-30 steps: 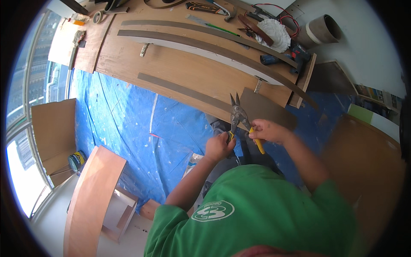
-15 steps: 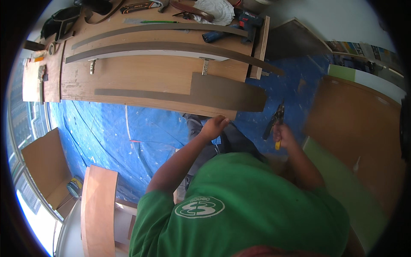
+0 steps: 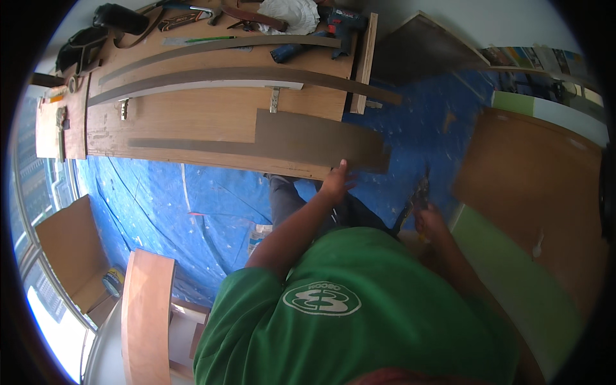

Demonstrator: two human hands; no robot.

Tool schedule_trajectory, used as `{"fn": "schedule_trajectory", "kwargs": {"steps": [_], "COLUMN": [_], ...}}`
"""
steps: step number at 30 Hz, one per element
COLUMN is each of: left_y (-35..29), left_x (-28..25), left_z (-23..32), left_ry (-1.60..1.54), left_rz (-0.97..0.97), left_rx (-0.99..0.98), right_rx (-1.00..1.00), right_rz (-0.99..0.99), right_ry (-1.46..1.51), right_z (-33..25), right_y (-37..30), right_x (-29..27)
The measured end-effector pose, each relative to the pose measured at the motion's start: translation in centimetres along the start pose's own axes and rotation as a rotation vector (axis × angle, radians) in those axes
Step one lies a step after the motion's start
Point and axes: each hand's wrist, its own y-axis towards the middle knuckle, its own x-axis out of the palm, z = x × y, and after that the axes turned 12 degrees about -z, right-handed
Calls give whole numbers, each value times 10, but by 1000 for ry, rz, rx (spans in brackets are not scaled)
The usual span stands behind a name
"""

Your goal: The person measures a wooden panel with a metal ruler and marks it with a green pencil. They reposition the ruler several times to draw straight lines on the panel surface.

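Head view, hands. Left hand: moved since the preceding picture from a curled pose below the near edge to the near right of the brown sheet; thumb extended, and whether the grip pinches the sheet cannot be told. Right hand: grip closed round one handle of the metal snips, held right of the counter, the other handle standing apart. A second ago both hands were on the snips; the left now appears free to handle the sheet.

Sheet: one, on the near right of the counter, its right end overhanging, blurred.

Surroundings. Long brown strip: one, beyond the sheet, overhanging right. Drill: far right. Hammer: far side. Blue sheeting: on the floor.

Likely obstructions: long strip, beyond; large brown board, right of the snips.
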Motion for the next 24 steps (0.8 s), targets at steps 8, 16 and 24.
{"fn": "schedule_trajectory", "kwargs": {"steps": [8,16,24], "left_y": [-99,-124,-144], "left_x": [-53,-140,-140], "left_z": [53,117,141], "left_ry": [100,207,550], "left_rz": [256,512,573], "left_rx": [350,373,377], "right_rx": [3,-35,-191], "right_rz": [48,-63,-190], "right_ry": [-121,-798,-1046], "right_z": [-6,-73,-116], "right_y": [5,20,87], "right_x": [-26,51,174]}}
